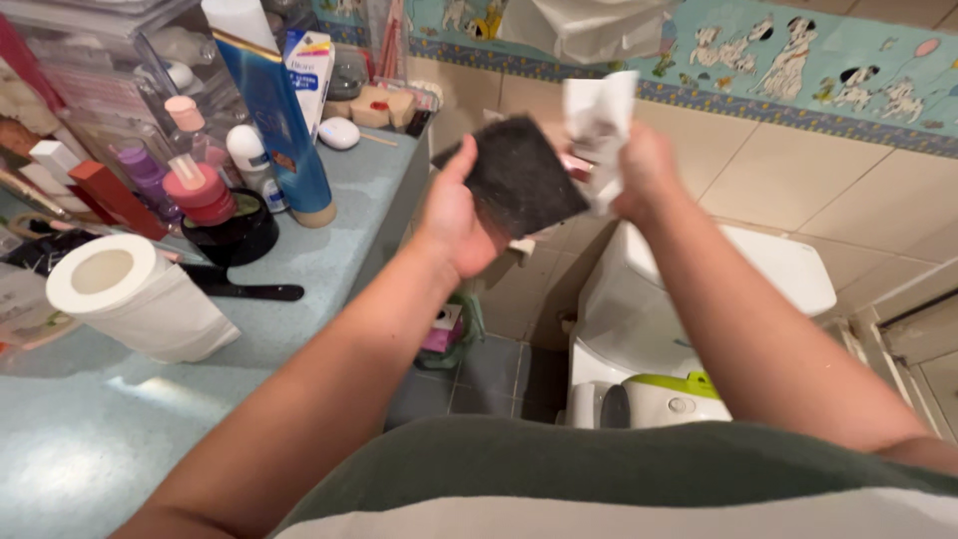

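- Here, the left hand (454, 215) grips a dark square mirror (521, 180) raised above the toilet (778, 265).
- The right hand (644, 170), clutching crumpled tissue (599, 120), should wipe firmly, mirror steady.

Bare forearms, green-and-white shirt (559, 479)

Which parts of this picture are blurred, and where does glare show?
Head view: the left hand, right hand, dark flat square and white tissue are motion-blurred; the paper roll is sharper; soft glare patches lie on the blue counter; lighting is even, shadows faint.
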A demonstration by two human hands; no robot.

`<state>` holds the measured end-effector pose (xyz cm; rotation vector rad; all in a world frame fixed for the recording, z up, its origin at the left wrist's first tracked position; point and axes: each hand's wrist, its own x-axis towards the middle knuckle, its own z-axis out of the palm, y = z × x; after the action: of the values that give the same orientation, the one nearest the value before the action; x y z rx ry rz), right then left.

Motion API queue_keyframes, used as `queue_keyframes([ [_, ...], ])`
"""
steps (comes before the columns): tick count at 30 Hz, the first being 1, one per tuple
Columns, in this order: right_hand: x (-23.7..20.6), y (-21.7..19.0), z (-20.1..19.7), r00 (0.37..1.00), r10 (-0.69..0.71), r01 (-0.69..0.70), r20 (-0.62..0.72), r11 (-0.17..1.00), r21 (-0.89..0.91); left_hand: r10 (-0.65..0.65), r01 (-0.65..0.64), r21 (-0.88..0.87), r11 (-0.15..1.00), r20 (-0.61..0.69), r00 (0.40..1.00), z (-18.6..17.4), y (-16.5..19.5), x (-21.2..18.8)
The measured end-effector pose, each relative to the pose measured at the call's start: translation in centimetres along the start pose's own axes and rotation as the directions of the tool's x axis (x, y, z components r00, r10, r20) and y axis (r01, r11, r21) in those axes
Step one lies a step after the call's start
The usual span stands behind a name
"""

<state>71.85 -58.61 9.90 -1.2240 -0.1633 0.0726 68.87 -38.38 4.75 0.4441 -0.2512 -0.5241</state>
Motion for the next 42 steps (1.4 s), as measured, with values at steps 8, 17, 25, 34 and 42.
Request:
queue_keyframes([
  [8,-0.8,1.9,-0.8,0.978,0.197,-0.187,0.066,0.974,-0.130,0.262,-0.053,0.621,0.782,-0.250,0.932,-1.5,0.8,1.5],
  [17,-2.1,2.3,0.1,0.734,-0.587,0.434,0.342,0.018,-0.901,0.154,0.202,0.606,0.769,-0.482,0.863,-0.1,1.2,2.7],
  [25,-3.8,2.7,2.6,0.926,-0.263,0.366,0.269,0.458,-0.810,-0.120,0.105,-0.080,0.991,-0.216,0.969,-0.4,3.6,1.9],
  [34,-2.0,-0.2,-2.7,0.981,0.168,-0.195,0.102,0.785,0.588,-0.050,0.036,-0.100,0.994,-0.136,0.989,-0.9,1.9,-0.4],
  [42,-0.5,-2.4,-1.8,0.993,-0.027,-0.071,0.117,0.660,0.748,-0.034,-0.007,-0.151,0.988,-0.263,0.964,-1.6,0.9,-1.6],
])
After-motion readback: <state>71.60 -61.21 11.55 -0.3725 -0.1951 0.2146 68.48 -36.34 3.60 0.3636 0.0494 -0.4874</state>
